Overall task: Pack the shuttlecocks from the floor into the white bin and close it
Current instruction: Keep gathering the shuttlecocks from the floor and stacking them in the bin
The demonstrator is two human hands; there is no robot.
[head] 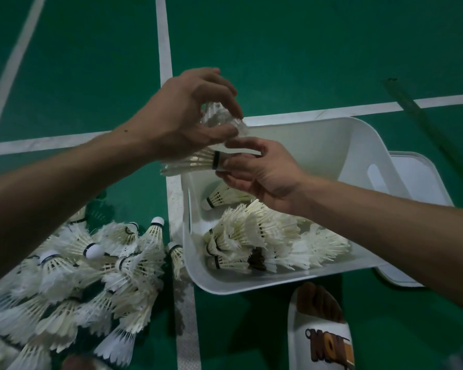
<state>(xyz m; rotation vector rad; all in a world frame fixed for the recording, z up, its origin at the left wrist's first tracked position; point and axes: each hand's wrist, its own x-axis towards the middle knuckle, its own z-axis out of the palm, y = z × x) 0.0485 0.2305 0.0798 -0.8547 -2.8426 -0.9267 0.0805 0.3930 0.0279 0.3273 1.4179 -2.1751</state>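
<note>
Loose shuttlecocks piled on floor, just left of part-filled bin. Over its far left corner, left hand curls round a feather bunch; right hand pinches one shuttlecock by the base, probably nesting to save space. Lid off, beside bin.

Green court floor, w/ white lines: one runs near–far thru centre, one crosses it left–right mid-scene, a 3rd slants at far left.

Near left: big loose pile of shuttlecocks direct on floor, lying all ways. The pile reaches the centre line, w/ the rightmost ones just beside the bin's left wall.

Centre-right: white bin on floor, left edge at centre line.

Right of bin: white lid flat on floor, partly hidden by bin; touching or not, can't tell.

Near right: foot in white slipper, just beside bin's near wall.

Far right: long dark-green strip lying across the left–right line.
</note>
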